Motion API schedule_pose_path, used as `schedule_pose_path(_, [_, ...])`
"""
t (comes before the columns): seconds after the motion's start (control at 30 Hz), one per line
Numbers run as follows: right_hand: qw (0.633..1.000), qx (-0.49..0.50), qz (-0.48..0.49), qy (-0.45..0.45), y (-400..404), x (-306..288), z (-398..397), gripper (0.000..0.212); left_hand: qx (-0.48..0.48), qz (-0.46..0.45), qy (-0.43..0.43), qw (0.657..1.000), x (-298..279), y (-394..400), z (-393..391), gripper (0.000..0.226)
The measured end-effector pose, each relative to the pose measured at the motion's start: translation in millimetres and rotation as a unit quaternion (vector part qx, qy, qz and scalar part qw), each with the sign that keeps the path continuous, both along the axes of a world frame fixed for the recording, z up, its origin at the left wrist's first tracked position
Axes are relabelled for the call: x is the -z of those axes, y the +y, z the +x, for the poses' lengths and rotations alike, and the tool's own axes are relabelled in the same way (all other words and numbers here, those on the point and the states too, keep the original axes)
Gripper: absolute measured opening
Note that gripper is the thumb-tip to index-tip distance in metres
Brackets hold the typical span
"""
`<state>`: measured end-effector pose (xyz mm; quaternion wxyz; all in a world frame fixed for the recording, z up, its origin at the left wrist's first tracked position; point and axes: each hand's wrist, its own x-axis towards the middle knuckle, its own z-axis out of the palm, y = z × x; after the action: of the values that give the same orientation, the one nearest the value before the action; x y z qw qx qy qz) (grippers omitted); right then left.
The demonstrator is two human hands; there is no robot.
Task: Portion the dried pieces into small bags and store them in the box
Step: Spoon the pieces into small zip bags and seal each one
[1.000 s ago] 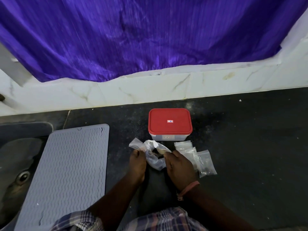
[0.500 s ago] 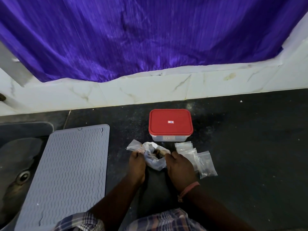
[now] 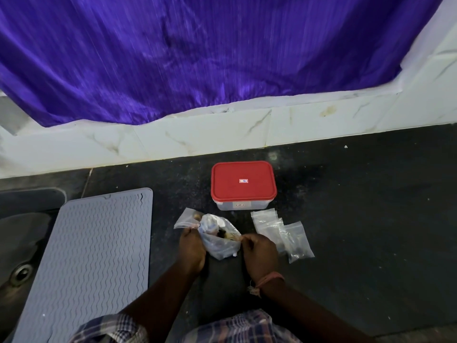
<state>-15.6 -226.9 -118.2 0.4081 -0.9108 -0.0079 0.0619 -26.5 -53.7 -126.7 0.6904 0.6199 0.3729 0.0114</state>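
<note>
Between both grips on the dark counter [image 3: 358,219], the clear bag of dried pieces [image 3: 220,240] is pinched by left hand [image 3: 191,246] and right hand [image 3: 259,253]; beyond them stands the lidded box [image 3: 243,185], small bags [image 3: 282,231] just right.

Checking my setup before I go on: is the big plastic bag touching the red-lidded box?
Apart. The head view shows a strip of dark counter between the big plastic bag and the red-lidded box.

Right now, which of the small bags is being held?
The small bag left of the big bag, pinched by the left hand. The others lie untouched on the counter, right of the right hand.
</note>
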Motion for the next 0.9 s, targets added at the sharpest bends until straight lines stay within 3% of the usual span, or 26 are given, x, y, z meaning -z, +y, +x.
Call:
schedule_pose_path(0.27, [0.999, 0.029, 0.023, 0.008, -3, -1, 4, 0.014, -0.003, 0.002, -0.014, 1.000, 2, 4, 7, 0.026])
schedule_pose_path(0.47, [0.969, 0.127, 0.150, 0.149, -6, -8, 14, 0.013, -0.037, -0.005, 0.018, 0.999, -4, 3, 9, 0.026])
schedule_pose_path(0.63, [0.965, 0.126, 0.176, 0.148, -11, -11, 18, 0.012, 0.006, 0.171, 0.089, 0.981, -26, 1, 18, 0.033])
schedule_pose_path(0.9, [0.972, 0.079, 0.208, 0.073, -2, -45, 20, 0.019, 0.080, 0.399, 0.136, 0.903, -56, 24, 6, 0.028])
